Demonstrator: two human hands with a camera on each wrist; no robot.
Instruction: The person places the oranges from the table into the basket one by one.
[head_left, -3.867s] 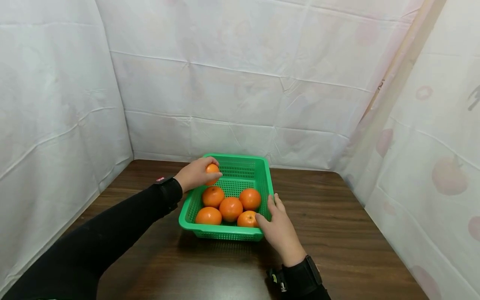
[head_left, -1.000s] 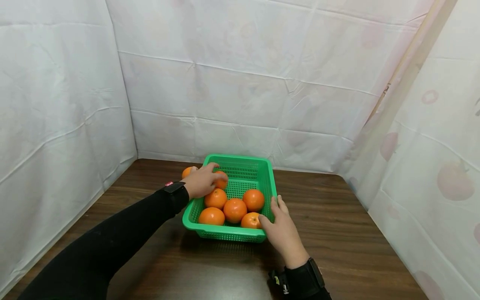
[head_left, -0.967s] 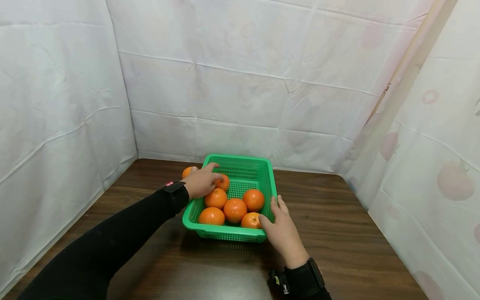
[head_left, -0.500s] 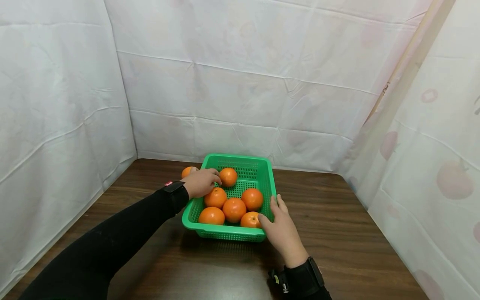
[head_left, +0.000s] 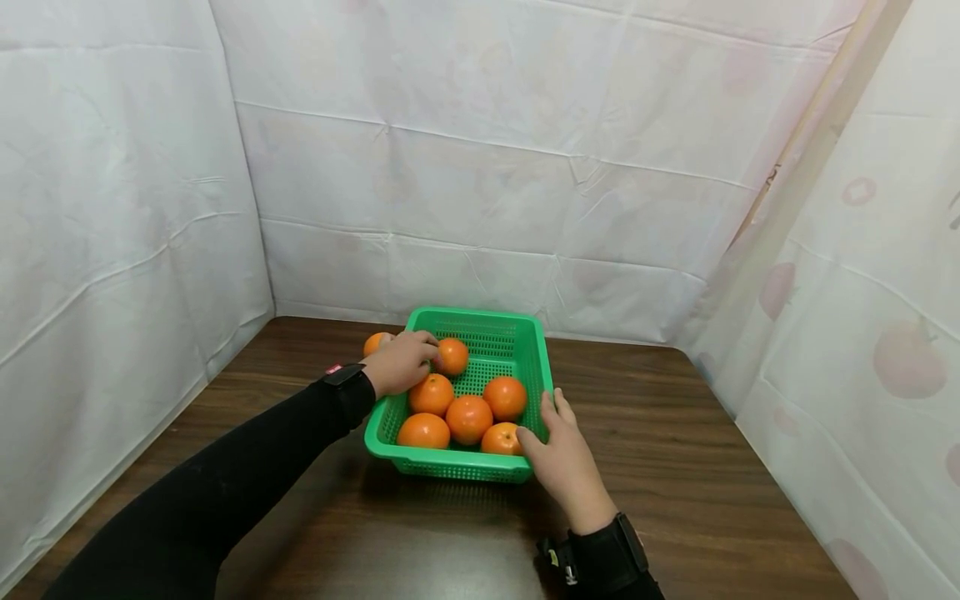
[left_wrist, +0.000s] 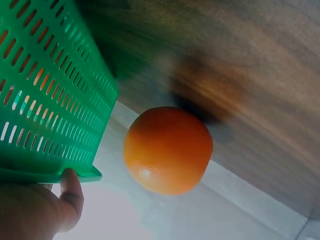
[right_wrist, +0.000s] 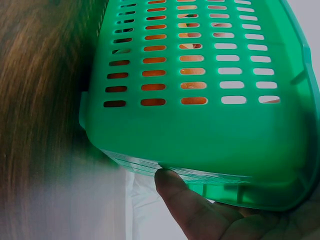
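A green perforated plastic basket (head_left: 457, 477) sits on the table with several oranges in it. My left hand (head_left: 402, 363) lies over its left rim, fingers curled inside beside the rear orange (head_left: 453, 357). The left wrist view shows the thumb (left_wrist: 71, 192) against the rim from outside. My right hand (head_left: 564, 462) holds the right rim near the front corner, thumb toward the front-right orange (head_left: 501, 439). In the right wrist view a fingertip (right_wrist: 169, 180) presses the basket's outer wall. One loose orange (left_wrist: 168, 150) lies outside the basket, partly hidden behind my left hand in the head view.
The dark wooden table (head_left: 675, 467) extends around the basket. White cloth hangs behind it (head_left: 465, 167) and on the left (head_left: 120, 208); a fruit-printed curtain (head_left: 847, 333) hangs on the right.
My left hand held an orange over the basket earlier; that orange now lies inside at the rear. Over the last half second it shifted slightly left. My right hand has stayed on the rim.
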